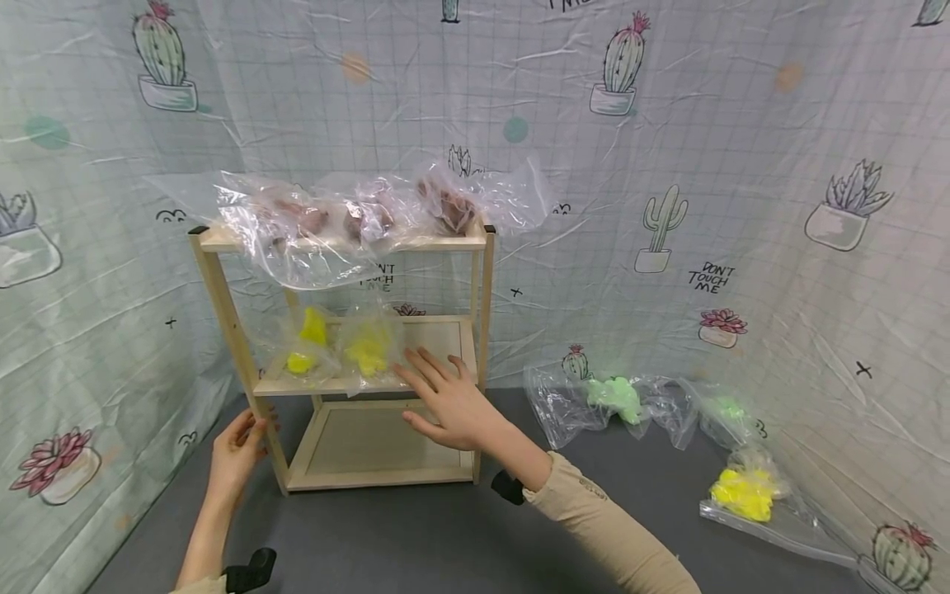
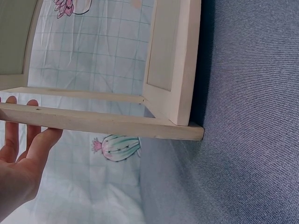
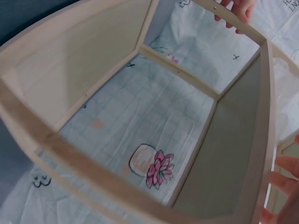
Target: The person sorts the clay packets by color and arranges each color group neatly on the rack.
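A small wooden rack [image 1: 382,479] with three shelves stands on the dark table. My left hand [image 1: 233,455] grips its left front post [image 2: 107,122] low down, thumb on one side and fingers on the other. In front of the middle shelf is my right hand [image 1: 456,410], fingers spread and nothing in its grasp. Its fingertips are close to a clear bag [image 1: 369,351] holding something yellow. Left of that sits another clear bag [image 1: 312,334] with yellow lumps inside. Across the top shelf lie several clear bags [image 1: 371,214] with reddish-brown contents.
On the table [image 1: 356,544] to the right lie clear bags with pale green contents [image 1: 616,398] and a zip bag [image 1: 745,495] with a yellow lump. Printed cactus sheeting [image 1: 564,272] hangs behind the rack and at both sides.
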A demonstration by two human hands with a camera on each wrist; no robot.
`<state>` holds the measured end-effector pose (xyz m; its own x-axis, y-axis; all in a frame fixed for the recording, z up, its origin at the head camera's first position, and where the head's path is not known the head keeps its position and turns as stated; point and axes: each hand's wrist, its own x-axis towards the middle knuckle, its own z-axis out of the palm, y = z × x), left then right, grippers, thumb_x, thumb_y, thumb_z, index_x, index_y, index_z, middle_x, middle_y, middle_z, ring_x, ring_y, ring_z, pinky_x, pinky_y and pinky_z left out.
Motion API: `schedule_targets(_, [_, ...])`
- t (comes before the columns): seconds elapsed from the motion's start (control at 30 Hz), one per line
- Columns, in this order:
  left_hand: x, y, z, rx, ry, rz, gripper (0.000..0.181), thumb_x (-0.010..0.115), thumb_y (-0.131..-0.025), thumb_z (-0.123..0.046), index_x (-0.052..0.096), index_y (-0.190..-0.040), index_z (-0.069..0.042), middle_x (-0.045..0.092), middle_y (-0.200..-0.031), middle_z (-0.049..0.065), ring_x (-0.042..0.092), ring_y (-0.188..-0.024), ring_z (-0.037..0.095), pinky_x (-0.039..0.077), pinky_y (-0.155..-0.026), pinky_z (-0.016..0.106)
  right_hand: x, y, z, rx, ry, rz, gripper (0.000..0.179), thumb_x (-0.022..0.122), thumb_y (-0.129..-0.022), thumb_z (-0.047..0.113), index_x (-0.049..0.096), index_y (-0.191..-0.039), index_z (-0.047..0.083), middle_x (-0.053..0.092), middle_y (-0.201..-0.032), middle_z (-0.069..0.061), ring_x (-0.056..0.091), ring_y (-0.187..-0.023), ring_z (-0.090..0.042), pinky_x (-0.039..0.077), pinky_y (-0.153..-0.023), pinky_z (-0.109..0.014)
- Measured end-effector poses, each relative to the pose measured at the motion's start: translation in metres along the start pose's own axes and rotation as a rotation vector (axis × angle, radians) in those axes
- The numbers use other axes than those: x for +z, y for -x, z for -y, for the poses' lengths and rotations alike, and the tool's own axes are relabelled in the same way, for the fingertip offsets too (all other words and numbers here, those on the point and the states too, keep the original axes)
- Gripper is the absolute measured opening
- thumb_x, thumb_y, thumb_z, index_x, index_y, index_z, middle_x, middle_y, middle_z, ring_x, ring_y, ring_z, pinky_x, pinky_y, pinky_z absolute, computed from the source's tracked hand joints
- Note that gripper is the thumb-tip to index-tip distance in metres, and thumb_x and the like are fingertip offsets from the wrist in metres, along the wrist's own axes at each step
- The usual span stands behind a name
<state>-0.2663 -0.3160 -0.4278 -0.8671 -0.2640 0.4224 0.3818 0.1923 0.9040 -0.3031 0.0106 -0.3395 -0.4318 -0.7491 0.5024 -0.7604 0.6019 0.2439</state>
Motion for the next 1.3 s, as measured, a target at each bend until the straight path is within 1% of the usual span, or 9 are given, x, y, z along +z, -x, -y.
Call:
schedule_targets(0.1, [0.002,0.0,-0.005,-0.057,-0.063,-0.004,0.043,0.044,-0.093,-0.026,0.044,-0.128,0.0,0.054,-0.093,-0.027,0.055,-0.084,-0.012,0.046,-0.064,0.01,-0.004,0.014,-0.004,-0.018,-0.018,-0.056,0.056,0.039,-0.092,0.044,0.026,-0.14,0.018,0.026,-0.146,-0.007,0.022,-0.136,-0.022,0.027,-0.099,-0.052])
schedule_targets(0.17, [-0.005,-0.007,0.017,-0.016,-0.025,0.021,0.044,0.045,-0.093,-0.025,0.042,-0.129,0.001,0.055,-0.095,-0.026,0.055,-0.086,-0.012,0.046,-0.064,0.009,-0.007,0.024,-0.007,-0.034,-0.021,-0.095,0.054,0.035,-0.093,0.044,0.028,-0.14,0.016,0.03,-0.144,-0.007,0.025,-0.135,-0.022,0.028,-0.099,-0.051])
schedule_targets(0.27, [-0.005,-0.01,0.021,-0.029,-0.055,0.023,0.045,0.044,-0.093,-0.025,0.041,-0.13,0.001,0.054,-0.096,-0.028,0.055,-0.087,-0.012,0.046,-0.065,0.01,-0.013,0.04,-0.012,-0.056,-0.013,-0.147,0.054,0.025,-0.095,0.046,0.031,-0.138,0.014,0.035,-0.141,-0.007,0.029,-0.133,-0.021,0.03,-0.098,-0.048])
schedule_targets(0.47, [0.004,-0.001,0.0,-0.02,-0.025,0.009,0.046,0.044,-0.093,-0.025,0.041,-0.126,0.007,0.056,-0.093,-0.027,0.056,-0.084,-0.012,0.046,-0.063,0.009,-0.023,0.083,-0.023,-0.065,-0.016,-0.205,0.052,0.028,-0.096,0.042,0.035,-0.136,0.011,0.039,-0.138,-0.009,0.034,-0.129,-0.023,0.031,-0.094,-0.046])
schedule_targets(0.6, [-0.007,-0.013,0.032,-0.026,-0.032,0.018,0.047,0.046,-0.092,-0.027,0.042,-0.128,0.002,0.056,-0.096,-0.024,0.056,-0.086,-0.01,0.047,-0.063,0.011,-0.028,0.118,-0.033,-0.015,-0.023,-0.197,0.051,0.037,-0.094,0.04,0.032,-0.137,0.012,0.037,-0.139,-0.007,0.034,-0.128,-0.023,0.03,-0.092,-0.046])
schedule_targets(0.77, [-0.032,-0.041,0.113,0.02,-0.058,-0.012,0.041,0.046,-0.092,-0.028,0.047,-0.129,-0.01,0.059,-0.107,-0.013,0.057,-0.09,-0.007,0.048,-0.061,0.014,-0.032,0.157,-0.044,0.042,-0.009,-0.196,0.053,0.05,-0.089,0.036,0.038,-0.134,0.011,0.037,-0.139,-0.006,0.035,-0.126,-0.022,0.03,-0.09,-0.045])
schedule_targets(0.83, [-0.036,-0.047,0.131,0.017,-0.112,-0.053,0.04,0.046,-0.092,-0.032,0.048,-0.128,-0.016,0.059,-0.109,-0.011,0.057,-0.091,-0.006,0.048,-0.061,0.014,-0.034,0.17,-0.048,0.059,0.0,-0.202,0.053,0.055,-0.086,0.033,0.042,-0.132,0.009,0.039,-0.138,-0.007,0.037,-0.124,-0.022,0.029,-0.09,-0.045])
schedule_targets(1.13, [-0.041,-0.047,0.126,-0.002,-0.016,0.01,0.039,0.049,-0.091,-0.022,0.047,-0.129,-0.014,0.058,-0.108,-0.011,0.057,-0.091,-0.006,0.051,-0.064,0.024,-0.033,0.231,-0.071,0.188,0.053,-0.211,0.05,0.033,-0.095,0.045,0.047,-0.128,0.011,0.044,-0.133,-0.009,0.042,-0.116,-0.024,0.028,-0.085,-0.044])
schedule_targets(1.3, [-0.036,-0.05,0.137,-0.012,-0.149,-0.062,0.042,0.045,-0.091,-0.035,0.046,-0.13,-0.018,0.057,-0.108,-0.013,0.056,-0.091,-0.009,0.047,-0.061,0.013,-0.033,0.265,-0.086,0.27,0.112,-0.214,0.053,0.025,-0.096,0.046,0.051,-0.124,0.01,0.048,-0.126,-0.012,0.043,-0.11,-0.026,0.029,-0.08,-0.046])
